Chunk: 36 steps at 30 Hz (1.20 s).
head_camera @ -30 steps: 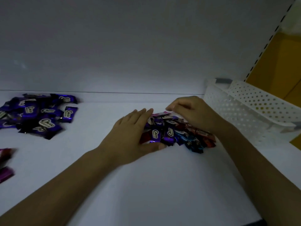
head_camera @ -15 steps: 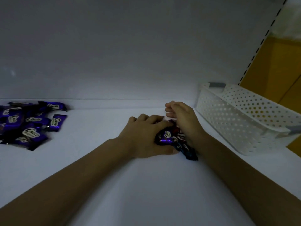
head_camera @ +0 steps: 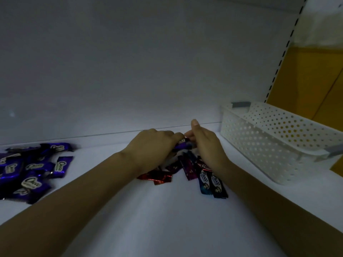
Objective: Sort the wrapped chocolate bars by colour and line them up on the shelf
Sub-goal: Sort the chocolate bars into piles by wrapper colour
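Note:
A mixed heap of wrapped chocolate bars lies mid-shelf, with red, magenta and blue wrappers showing. My left hand is curled over the heap's back and grips a purple bar. My right hand pinches the same bar's other end, one finger raised. A sorted pile of purple bars lies at the far left of the white shelf.
A white perforated plastic basket stands on the shelf to the right of my hands, close to the shelf's right end. The white back panel rises just behind the heap. A yellow surface shows beyond the slotted upright at the right.
Both hands closed in over the heap, then lifted a purple bar at its back. The heap spread, and red and blue bars now lie uncovered in front.

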Each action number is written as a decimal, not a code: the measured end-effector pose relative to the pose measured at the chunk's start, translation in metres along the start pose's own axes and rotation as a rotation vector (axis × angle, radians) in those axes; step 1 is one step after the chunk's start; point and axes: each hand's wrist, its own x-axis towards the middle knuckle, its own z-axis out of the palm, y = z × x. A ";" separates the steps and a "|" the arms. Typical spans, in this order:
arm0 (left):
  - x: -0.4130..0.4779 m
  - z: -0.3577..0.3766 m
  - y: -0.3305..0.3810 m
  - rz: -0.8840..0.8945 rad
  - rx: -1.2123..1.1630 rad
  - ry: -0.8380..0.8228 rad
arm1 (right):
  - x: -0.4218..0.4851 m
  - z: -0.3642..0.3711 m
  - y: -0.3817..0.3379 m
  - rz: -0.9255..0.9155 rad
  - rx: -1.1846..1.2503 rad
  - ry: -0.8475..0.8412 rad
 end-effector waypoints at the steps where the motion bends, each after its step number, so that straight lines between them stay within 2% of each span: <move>1: -0.002 -0.003 -0.004 -0.051 -0.112 0.041 | 0.000 0.000 0.002 -0.018 -0.038 0.011; 5: -0.013 -0.011 -0.015 -0.325 -0.584 0.202 | -0.005 0.000 0.001 -0.167 -0.199 0.015; 9: -0.033 -0.010 -0.011 -0.558 -0.866 0.213 | -0.016 0.003 -0.009 -0.308 -0.204 -0.125; 13: -0.055 -0.014 -0.008 -0.673 -1.053 0.265 | -0.024 0.013 -0.026 -0.280 -0.107 -0.194; 18: -0.085 -0.040 -0.025 -0.759 -1.191 0.339 | -0.026 0.036 -0.080 -0.167 0.132 -0.382; 23: -0.142 -0.067 -0.053 -0.901 -1.180 0.506 | -0.033 0.101 -0.134 -0.141 0.232 -0.434; 31: -0.289 -0.112 -0.098 -1.171 -0.975 0.676 | -0.080 0.234 -0.194 -0.026 0.418 -0.710; 36: -0.372 -0.130 -0.105 -1.332 -0.932 0.821 | -0.106 0.287 -0.216 -0.046 0.370 -0.826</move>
